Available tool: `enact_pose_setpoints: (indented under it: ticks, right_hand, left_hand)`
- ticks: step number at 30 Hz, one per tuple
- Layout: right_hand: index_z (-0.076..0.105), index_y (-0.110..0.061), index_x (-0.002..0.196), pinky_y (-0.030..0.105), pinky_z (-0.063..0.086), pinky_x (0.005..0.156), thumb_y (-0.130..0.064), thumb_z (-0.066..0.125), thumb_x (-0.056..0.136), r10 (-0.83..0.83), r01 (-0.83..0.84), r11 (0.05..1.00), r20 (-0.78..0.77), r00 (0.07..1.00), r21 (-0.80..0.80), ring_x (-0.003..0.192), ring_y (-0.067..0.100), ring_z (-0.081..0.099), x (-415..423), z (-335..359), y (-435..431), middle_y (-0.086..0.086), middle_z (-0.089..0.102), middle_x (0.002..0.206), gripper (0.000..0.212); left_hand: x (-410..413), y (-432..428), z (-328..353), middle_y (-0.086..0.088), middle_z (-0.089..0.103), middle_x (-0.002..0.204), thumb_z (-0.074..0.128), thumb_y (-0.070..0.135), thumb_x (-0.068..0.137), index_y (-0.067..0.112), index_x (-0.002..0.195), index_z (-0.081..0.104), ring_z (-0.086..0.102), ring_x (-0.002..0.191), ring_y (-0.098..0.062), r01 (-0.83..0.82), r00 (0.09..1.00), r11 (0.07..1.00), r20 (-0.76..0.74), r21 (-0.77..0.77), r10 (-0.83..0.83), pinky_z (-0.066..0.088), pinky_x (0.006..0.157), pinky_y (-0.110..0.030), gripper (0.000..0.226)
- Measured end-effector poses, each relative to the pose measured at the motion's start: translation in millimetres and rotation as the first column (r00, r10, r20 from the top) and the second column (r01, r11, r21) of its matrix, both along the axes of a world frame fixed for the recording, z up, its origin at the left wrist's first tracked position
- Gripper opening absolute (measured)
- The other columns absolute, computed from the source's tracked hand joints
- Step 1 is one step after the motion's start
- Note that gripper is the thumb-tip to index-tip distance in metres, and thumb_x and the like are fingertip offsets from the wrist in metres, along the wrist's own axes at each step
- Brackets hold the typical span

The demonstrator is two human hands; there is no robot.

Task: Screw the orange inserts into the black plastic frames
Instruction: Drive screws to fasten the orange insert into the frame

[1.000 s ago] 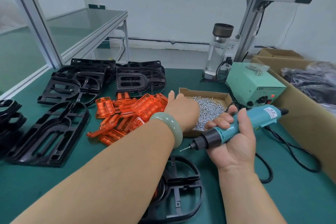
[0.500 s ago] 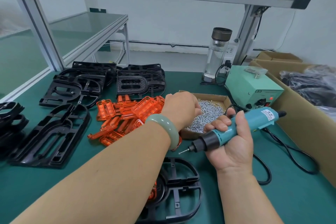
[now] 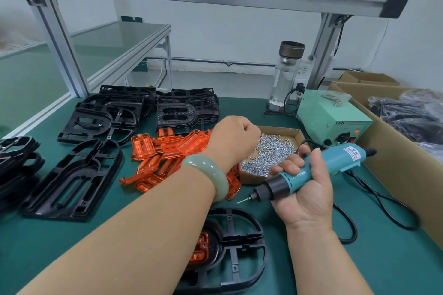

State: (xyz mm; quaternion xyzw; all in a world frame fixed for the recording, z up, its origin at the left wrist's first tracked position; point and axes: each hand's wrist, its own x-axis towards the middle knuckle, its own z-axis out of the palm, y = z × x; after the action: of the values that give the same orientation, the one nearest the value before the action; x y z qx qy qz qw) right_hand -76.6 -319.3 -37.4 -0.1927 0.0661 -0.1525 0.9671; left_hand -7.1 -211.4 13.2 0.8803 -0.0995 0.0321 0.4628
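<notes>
- The orange inserts (image 3: 172,151) lie in a loose pile on the tabletop (image 3: 395,258), between the spare frames (image 3: 84,179) and the cardboard tray (image 3: 293,132) of screws (image 3: 271,151).
- One seated insert (image 3: 199,249) sits already inside the black frame (image 3: 237,246) nearest to the person, partly hidden under the left forearm.
- The inserts look like thin clear plastic: light, stiff and smooth. They will probably slide easily and may crack if a screw is driven too hard. It is best to take one by its long edges.
- The black frame seems light but rigid, with many open ribs. I think it should be held flat by the outer rim, so it does not turn under the tool.
- The screws are very small and are likely to be easy to drop.
- The left hand (image 3: 236,136) is curled in a fist over the tray; whether it holds screws is hidden.
- The right hand (image 3: 304,187) is wrapped firmly around the electric screwdriver (image 3: 311,170), bit pointing left.
- Writing: "LED" can be read on the green power box (image 3: 333,120). The white label on the screwdriver has red print, too small to read.
</notes>
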Motion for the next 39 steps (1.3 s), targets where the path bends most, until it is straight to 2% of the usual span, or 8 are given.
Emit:
enact_pose_setpoints:
  ticks: [4, 13, 17, 19, 24, 30, 36, 39]
  right_hand:
    - [0.054, -0.022, 0.090, 0.020, 0.043, 0.054, -0.035, 0.059, 0.081, 0.002, -0.002, 1.000, 0.002, 1.000, 0.005, 0.044, 0.003, 0.043, -2, 2, 2, -0.010, 0.043, 0.060, 0.017]
    - [0.054, -0.023, 0.086, 0.020, 0.044, 0.056, -0.036, 0.059, 0.081, -0.018, 0.018, 1.000, 0.035, 0.999, 0.009, 0.047, 0.002, 0.044, -10, 8, 10, -0.012, 0.043, 0.062, 0.014]
    - [0.052, -0.024, 0.084, 0.020, 0.044, 0.057, -0.036, 0.058, 0.082, -0.044, 0.042, 0.999, 0.057, 0.997, 0.025, 0.047, 0.001, 0.044, -16, 10, 15, -0.012, 0.043, 0.063, 0.013]
    - [0.051, -0.024, 0.083, 0.018, 0.044, 0.056, -0.036, 0.058, 0.082, -0.062, 0.060, 0.998, 0.059, 0.996, 0.030, 0.047, 0.001, 0.044, -19, 12, 18, -0.012, 0.043, 0.062, 0.013]
    - [0.051, -0.026, 0.082, 0.020, 0.041, 0.060, -0.037, 0.060, 0.078, -0.095, 0.093, 0.995, 0.035, 0.995, 0.040, 0.048, 0.001, 0.044, -26, 19, 26, -0.012, 0.041, 0.063, 0.015]
    - [0.051, -0.027, 0.082, 0.020, 0.040, 0.060, -0.038, 0.063, 0.077, -0.114, 0.113, 0.993, 0.030, 0.993, 0.046, 0.050, 0.001, 0.045, -38, 32, 35, -0.013, 0.042, 0.065, 0.017]
    - [0.051, -0.026, 0.084, 0.020, 0.040, 0.061, -0.036, 0.063, 0.077, -0.125, 0.124, 0.991, 0.018, 0.992, 0.047, 0.050, 0.002, 0.044, -54, 35, 48, -0.013, 0.043, 0.065, 0.018]
    - [0.051, -0.026, 0.085, 0.018, 0.043, 0.056, -0.037, 0.063, 0.078, -0.129, 0.128, 0.991, 0.012, 0.992, 0.040, 0.050, 0.002, 0.044, -56, 35, 50, -0.013, 0.044, 0.065, 0.017]
  left_hand:
    - [-20, 17, 6, 0.003, 0.064, 0.050, 0.054, 0.003, 0.079, 0.020, 0.074, 0.069, 0.059, 0.047, -0.004, -0.002, 0.991, 0.948, -0.127, -0.318, -0.041, 0.050, 0.051, -0.017, 0.023]
    - [-72, 88, -8, 0.001, 0.065, 0.061, 0.057, -0.002, 0.082, 0.026, 0.073, 0.076, 0.057, 0.058, -0.009, -0.124, 0.982, 0.819, -0.185, -0.561, 0.022, 0.047, 0.052, -0.018, 0.035]
    - [-104, 102, -18, -0.003, 0.068, 0.067, 0.064, -0.002, 0.080, 0.020, 0.090, 0.072, 0.062, 0.059, -0.011, -0.156, 0.978, 0.731, -0.207, -0.664, 0.021, 0.050, 0.052, -0.017, 0.025]
    - [-116, 102, -22, -0.005, 0.069, 0.068, 0.068, 0.002, 0.076, 0.020, 0.081, 0.074, 0.064, 0.059, -0.012, -0.196, 0.969, 0.667, -0.247, -0.719, 0.018, 0.051, 0.052, -0.016, 0.019]
    - [-135, 93, -24, -0.007, 0.069, 0.068, 0.068, 0.018, 0.065, 0.011, 0.074, 0.073, 0.061, 0.053, -0.010, -0.300, 0.937, 0.521, -0.349, -0.800, 0.003, 0.049, 0.045, -0.016, 0.012]
    - [-146, 85, -22, -0.007, 0.067, 0.066, 0.067, 0.025, 0.065, 0.014, 0.062, 0.075, 0.061, 0.052, -0.008, -0.379, 0.876, 0.443, -0.469, -0.812, -0.110, 0.047, 0.041, -0.015, 0.014]
    - [-153, 83, -22, -0.013, 0.069, 0.071, 0.063, 0.017, 0.067, 0.002, 0.088, 0.067, 0.065, 0.053, -0.015, -0.471, 0.795, 0.302, -0.547, -0.829, -0.262, 0.049, 0.041, -0.018, 0.026]
    - [-155, 85, -21, -0.015, 0.068, 0.070, 0.062, 0.015, 0.067, 0.001, 0.079, 0.070, 0.065, 0.052, -0.017, -0.495, 0.757, 0.264, -0.560, -0.828, -0.336, 0.050, 0.040, -0.019, 0.020]
